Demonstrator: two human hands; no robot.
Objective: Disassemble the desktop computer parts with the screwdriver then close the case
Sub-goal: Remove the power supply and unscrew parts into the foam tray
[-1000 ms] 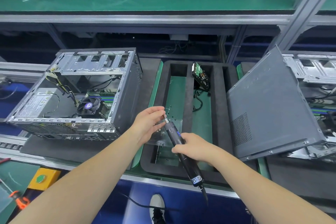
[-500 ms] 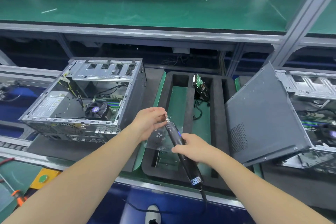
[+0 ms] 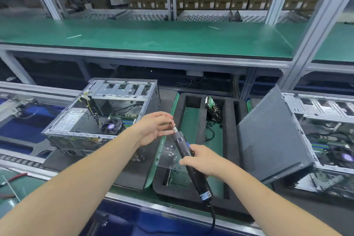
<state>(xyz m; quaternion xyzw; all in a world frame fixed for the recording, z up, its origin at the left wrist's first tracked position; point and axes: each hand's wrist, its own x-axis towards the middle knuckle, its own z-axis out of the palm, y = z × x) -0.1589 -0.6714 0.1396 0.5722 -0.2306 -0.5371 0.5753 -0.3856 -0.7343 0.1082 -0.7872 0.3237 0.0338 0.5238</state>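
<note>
Now the right hand [image 3: 203,161] grips the screwdriver [image 3: 188,156] mid-barrel, tip tilted up and left, over the foam tray [image 3: 230,140]. Left hand [image 3: 153,130] pinches the bit at the tip. Open case [image 3: 107,119] sits left, its side panel [image 3: 272,138] leaning right.

Head camera looks forward and down, close over the workbench [image 3: 172,40].

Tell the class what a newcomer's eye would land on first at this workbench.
First, the two hands at centre: the right hand grips a black electric screwdriver while the left hand pinches its tip. Left of them sits an open computer case; right leans its grey side panel.
</note>
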